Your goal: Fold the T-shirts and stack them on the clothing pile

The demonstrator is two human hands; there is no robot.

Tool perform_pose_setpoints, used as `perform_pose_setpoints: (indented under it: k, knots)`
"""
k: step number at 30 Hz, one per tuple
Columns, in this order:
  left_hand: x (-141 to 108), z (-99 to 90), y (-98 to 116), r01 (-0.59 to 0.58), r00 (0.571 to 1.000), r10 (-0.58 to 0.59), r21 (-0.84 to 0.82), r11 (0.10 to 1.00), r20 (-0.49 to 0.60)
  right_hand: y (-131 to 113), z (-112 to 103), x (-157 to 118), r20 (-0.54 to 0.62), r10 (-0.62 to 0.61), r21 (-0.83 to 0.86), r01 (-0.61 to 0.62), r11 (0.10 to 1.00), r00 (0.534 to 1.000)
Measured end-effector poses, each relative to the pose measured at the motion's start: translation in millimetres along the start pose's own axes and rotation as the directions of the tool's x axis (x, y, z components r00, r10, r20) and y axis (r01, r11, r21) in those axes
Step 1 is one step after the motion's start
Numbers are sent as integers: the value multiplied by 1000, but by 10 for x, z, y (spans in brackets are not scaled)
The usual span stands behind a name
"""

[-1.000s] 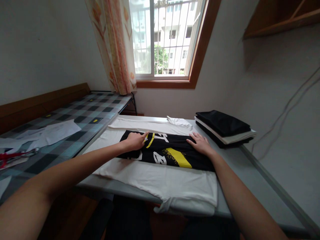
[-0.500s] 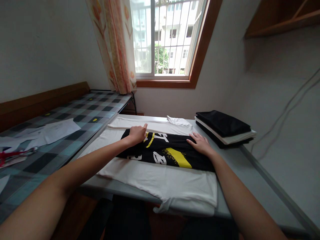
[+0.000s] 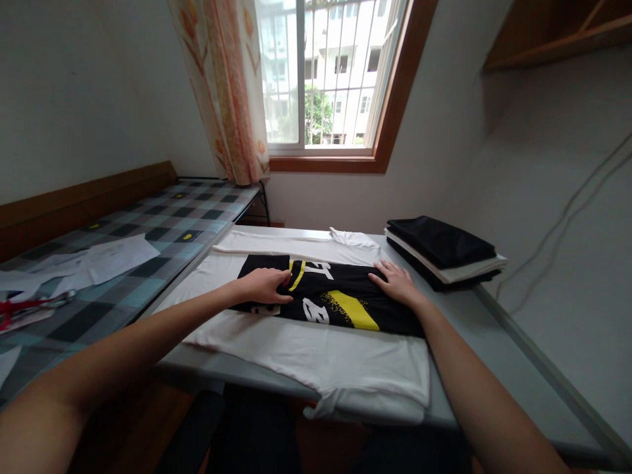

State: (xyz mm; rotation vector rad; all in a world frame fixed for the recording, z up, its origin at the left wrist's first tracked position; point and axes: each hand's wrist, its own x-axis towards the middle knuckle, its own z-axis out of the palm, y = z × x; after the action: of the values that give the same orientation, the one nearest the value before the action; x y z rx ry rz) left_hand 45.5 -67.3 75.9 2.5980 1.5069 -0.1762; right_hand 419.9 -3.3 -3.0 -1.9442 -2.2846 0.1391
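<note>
Spread flat, our right hand (image 3: 396,284) is resting on the black shirt (image 3: 340,278); our left hand (image 3: 264,285) is bending over it, whether pinching we aren't able to see. Beneath both, uneven tugging could be bunching the white shirt (image 3: 296,345).

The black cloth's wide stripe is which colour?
The stripe is yellow, best seen in head view.

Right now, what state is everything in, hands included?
Black cloth: lying flat
White shirt: spread out
Clothes stack: neatly folded
Curtain: bunched aside
Papers: scattered, overlapping
Window: open or shut, unclear
Left hand: fingers bent, over black cloth
Right hand: fingers spread, on black cloth
</note>
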Motion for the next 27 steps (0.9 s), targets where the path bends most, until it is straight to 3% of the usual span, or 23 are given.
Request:
perform_pose_setpoints:
  k: [5, 13, 21, 27]
  knots:
    - [-181, 41, -39, -77, 997, 77, 0, 997, 32, 10, 11, 3, -1, -4, -8, 4, 1000, 1000]
    - [-103, 205, -57, -137, 982, 162, 222, 965, -95, 12, 9, 7, -7, -3, -1, 3, 1000, 1000]
    - [-82, 239, -129, -205, 962, 248, 297, 933, -114, 14, 7, 11, -6, -6, -2, 6, 1000, 1000]
    - [-143, 204, -131, -269, 949, 300, 240, 933, -103, 14, 10, 7, -4, -5, -2, 5, 1000, 1000]
